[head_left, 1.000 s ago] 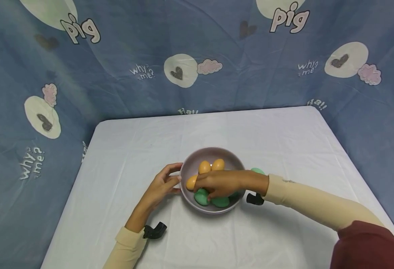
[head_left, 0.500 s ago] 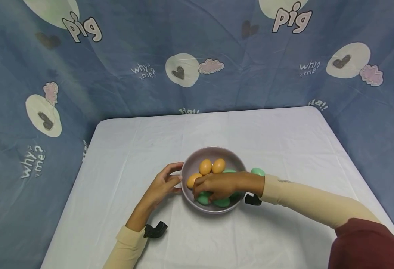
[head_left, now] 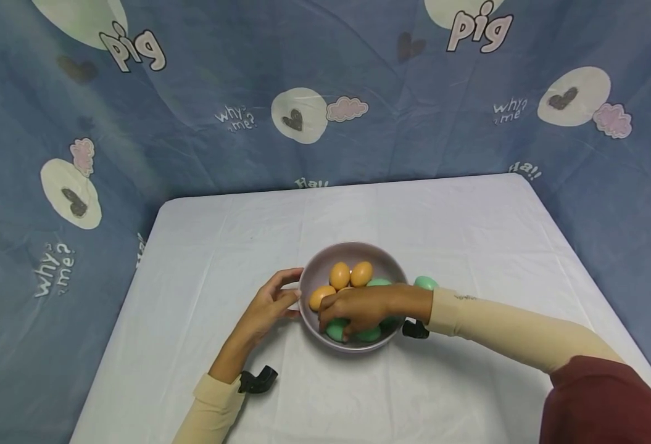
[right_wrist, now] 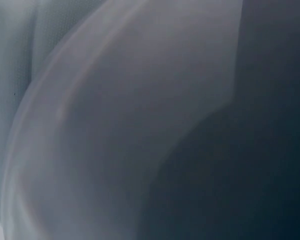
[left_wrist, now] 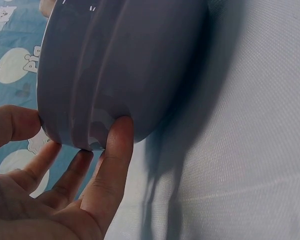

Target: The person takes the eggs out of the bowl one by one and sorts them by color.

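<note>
A grey bowl (head_left: pixel 353 248) stands at the middle of the white table (head_left: pixel 458 228). In it lie three orange eggs (head_left: pixel 339 275) at the back and left, and several green eggs (head_left: pixel 379 282) at the front and right. My right hand (head_left: pixel 340 322) reaches in from the right, its fingers curled over a green egg (head_left: pixel 334 331) at the bowl's front. My left hand (head_left: pixel 287 288) grips the bowl's left side. In the left wrist view its thumb (left_wrist: pixel 110 165) and fingers press the bowl's outer wall (left_wrist: pixel 130 65). The right wrist view shows only the blurred bowl wall (right_wrist: pixel 115 125).
One more green egg (head_left: pixel 426 283) lies on the table just right of the bowl, behind my right forearm. A blue printed cloth (head_left: pixel 192 92) hangs round the table at the back and both sides. Black camera mounts (head_left: pixel 255 379) sit on both wrists.
My right hand has slid a little to the left inside the bowl and curled down onto the front green egg. The left hand and bowl have stayed put.
</note>
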Tool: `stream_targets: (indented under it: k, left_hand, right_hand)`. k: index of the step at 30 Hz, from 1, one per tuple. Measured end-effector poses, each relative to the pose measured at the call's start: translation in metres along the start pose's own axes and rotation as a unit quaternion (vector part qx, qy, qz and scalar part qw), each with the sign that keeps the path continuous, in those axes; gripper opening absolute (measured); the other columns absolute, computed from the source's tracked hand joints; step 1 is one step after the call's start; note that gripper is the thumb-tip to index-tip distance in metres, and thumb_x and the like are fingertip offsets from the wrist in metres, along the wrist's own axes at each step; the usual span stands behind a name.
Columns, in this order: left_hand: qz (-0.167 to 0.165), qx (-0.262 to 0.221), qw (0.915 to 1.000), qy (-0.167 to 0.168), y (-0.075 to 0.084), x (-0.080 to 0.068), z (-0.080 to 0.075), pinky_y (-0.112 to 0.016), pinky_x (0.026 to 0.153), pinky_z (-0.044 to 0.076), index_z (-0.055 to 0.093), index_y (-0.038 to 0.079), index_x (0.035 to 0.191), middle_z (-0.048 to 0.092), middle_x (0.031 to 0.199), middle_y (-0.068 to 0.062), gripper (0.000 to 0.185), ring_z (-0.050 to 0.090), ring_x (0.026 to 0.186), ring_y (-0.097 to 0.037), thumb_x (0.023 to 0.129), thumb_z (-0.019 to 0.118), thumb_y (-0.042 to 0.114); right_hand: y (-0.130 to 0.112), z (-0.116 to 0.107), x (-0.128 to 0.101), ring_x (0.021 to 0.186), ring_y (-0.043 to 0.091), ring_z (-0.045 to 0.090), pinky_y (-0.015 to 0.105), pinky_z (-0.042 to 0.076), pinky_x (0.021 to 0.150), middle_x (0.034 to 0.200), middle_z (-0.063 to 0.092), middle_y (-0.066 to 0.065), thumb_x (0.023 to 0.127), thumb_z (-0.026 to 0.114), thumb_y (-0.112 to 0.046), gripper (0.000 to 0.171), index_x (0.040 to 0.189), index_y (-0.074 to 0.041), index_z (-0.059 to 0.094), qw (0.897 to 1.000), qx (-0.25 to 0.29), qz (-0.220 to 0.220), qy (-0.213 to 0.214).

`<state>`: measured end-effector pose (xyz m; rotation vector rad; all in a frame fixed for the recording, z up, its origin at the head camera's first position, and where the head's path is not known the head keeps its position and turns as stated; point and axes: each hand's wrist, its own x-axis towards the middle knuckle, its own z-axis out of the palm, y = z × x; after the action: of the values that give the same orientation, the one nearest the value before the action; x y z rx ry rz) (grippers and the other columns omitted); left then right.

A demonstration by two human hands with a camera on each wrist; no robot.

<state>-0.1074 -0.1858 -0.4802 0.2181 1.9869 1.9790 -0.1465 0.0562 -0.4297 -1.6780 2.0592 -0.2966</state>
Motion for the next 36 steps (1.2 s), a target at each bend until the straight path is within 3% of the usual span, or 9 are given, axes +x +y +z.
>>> stream_targets:
  k: [6,15,23,31,36]
  left_hand:
    - [-0.002,0.000,1.0000,-0.001,0.001,-0.001,-0.001,-0.035,0.077,0.062,0.043,0.008,0.146,0.041,0.150,-0.020,0.050,0.062,0.113,-0.024,0.099,0.061,0.015]
    - [-0.002,0.002,1.0000,0.000,0.003,-0.001,0.002,-0.035,0.076,0.062,0.044,0.008,0.145,0.042,0.150,-0.020,0.049,0.061,0.113,-0.025,0.100,0.060,0.016]
    - [0.003,0.002,1.0000,-0.002,0.003,-0.002,0.001,-0.033,0.076,0.062,0.043,0.008,0.146,0.041,0.150,-0.020,0.050,0.063,0.109,-0.018,0.100,0.060,0.016]
    - [0.005,-0.003,1.0000,-0.004,0.002,-0.001,0.004,-0.034,0.077,0.062,0.043,0.007,0.146,0.040,0.151,-0.020,0.050,0.064,0.109,-0.018,0.100,0.060,0.015]
    - [0.003,-0.005,1.0000,-0.005,0.003,-0.002,0.003,-0.034,0.077,0.062,0.042,0.006,0.147,0.040,0.151,-0.020,0.051,0.064,0.109,-0.018,0.100,0.061,0.014]
  right_hand:
    - [-0.001,0.000,0.000,0.104,0.008,0.056,0.016,0.047,0.096,0.121,0.059,-0.004,0.084,0.081,-0.023,0.039,0.121,-0.023,0.068,1.000,-0.008,0.019,-0.002]
    - [0.001,0.004,-0.004,0.105,0.008,0.055,0.015,0.046,0.095,0.120,0.058,-0.003,0.081,0.078,-0.016,0.039,0.118,-0.022,0.068,1.000,-0.018,-0.005,0.008]
    - [0.001,-0.004,-0.013,0.114,0.007,0.053,0.017,0.044,0.101,0.125,0.058,-0.004,0.081,0.075,-0.009,0.041,0.120,-0.018,0.067,0.999,0.034,-0.014,0.023]
    - [0.001,-0.023,-0.041,0.117,0.008,0.049,0.020,0.049,0.097,0.129,0.056,-0.002,0.084,0.071,-0.003,0.043,0.125,-0.014,0.065,0.995,0.095,-0.016,0.041]
    - [0.001,-0.039,-0.067,0.123,0.011,0.048,0.026,0.049,0.100,0.133,0.055,-0.004,0.085,0.071,-0.005,0.042,0.125,-0.018,0.066,0.992,0.102,0.014,0.073]
